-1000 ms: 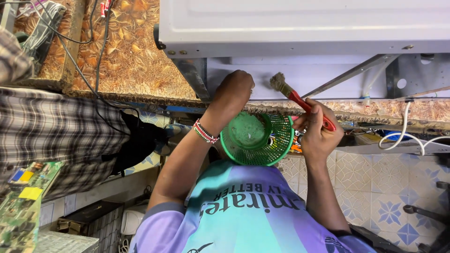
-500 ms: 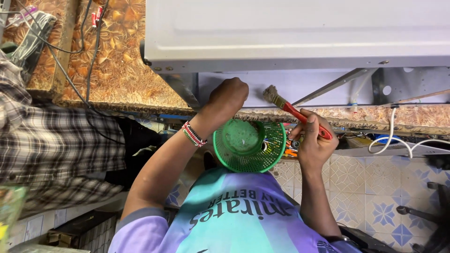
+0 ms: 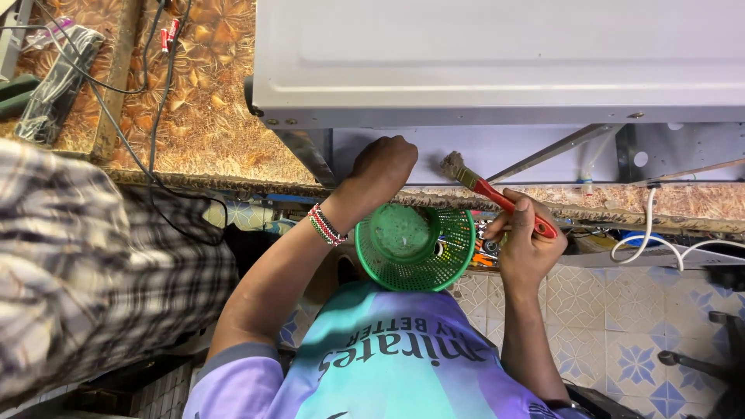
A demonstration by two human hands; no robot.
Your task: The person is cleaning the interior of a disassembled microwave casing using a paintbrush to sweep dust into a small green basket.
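My left hand (image 3: 382, 167) is a closed fist at the table's front edge, just under the big white metal casing (image 3: 497, 58); a beaded bracelet is on its wrist. Whether the fist holds anything is hidden. My right hand (image 3: 526, 242) grips the red handle of a paintbrush (image 3: 475, 180). Its grey bristles point up and left toward the lilac surface (image 3: 512, 151) beneath the casing. A green plastic mesh basket (image 3: 415, 250) sits between my forearms, below the table edge, with small tools showing through its right side.
The brown leaf-patterned tabletop (image 3: 202, 109) carries black cables (image 3: 155, 93) and a dark device (image 3: 46, 85) at the far left. Another person in a plaid shirt (image 3: 93, 264) stands close on my left. White cables (image 3: 660, 240) hang at the right over the patterned floor tiles (image 3: 621, 341).
The brush tip has dipped slightly lower and to the left. The view has shifted, and the circuit board at the lower left is out of sight. My left fist has stayed in place.
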